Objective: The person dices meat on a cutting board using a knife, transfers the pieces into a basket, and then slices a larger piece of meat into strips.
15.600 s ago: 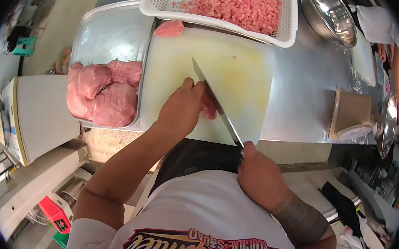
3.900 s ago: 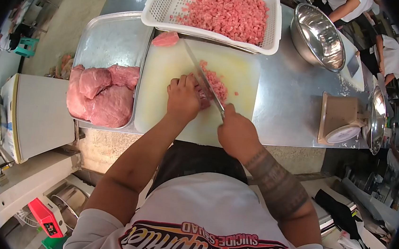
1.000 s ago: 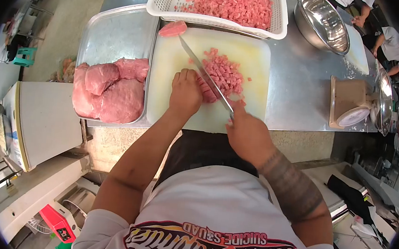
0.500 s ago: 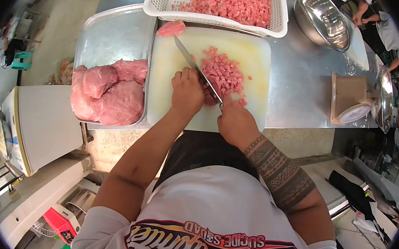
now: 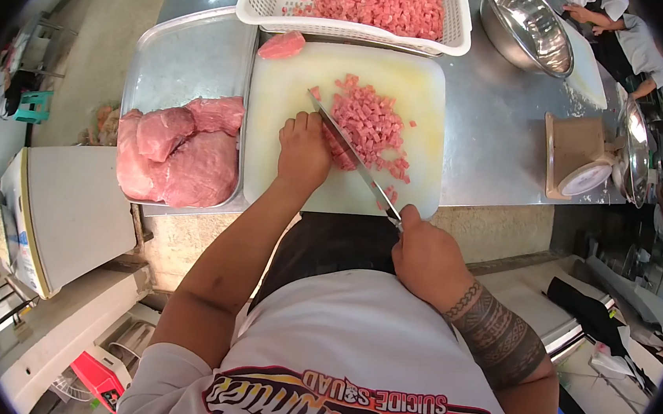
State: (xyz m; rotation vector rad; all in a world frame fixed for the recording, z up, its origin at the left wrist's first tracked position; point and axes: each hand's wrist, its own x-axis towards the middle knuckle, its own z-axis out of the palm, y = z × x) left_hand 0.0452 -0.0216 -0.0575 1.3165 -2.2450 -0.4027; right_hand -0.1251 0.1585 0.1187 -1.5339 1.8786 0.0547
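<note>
In the head view, my right hand (image 5: 428,253) is closed round the handle of a long knife (image 5: 357,158) near the front right of the white cutting board (image 5: 279,84). The blade slants up and left, lying beside my left hand (image 5: 306,148). Curled fingers of my left hand press on meat (image 5: 342,157) at the blade; most of that piece is hidden by the hand and knife. A pile of diced pink meat (image 5: 368,119) lies right of the blade. One larger piece of meat (image 5: 282,45) rests at the board's far left corner.
Left of the board, a metal tray (image 5: 191,53) holds big cuts of meat (image 5: 201,168). Beyond it stands a white perforated basket (image 5: 347,31) of diced meat. A steel bowl (image 5: 530,31) and a weighing scale (image 5: 580,158) are to the right. Another person's hands (image 5: 588,20) show at the far right.
My right hand has drawn the knife back toward my body and to the right, so its tip now lies near my left fingers. My left hand stays nearly in place.
</note>
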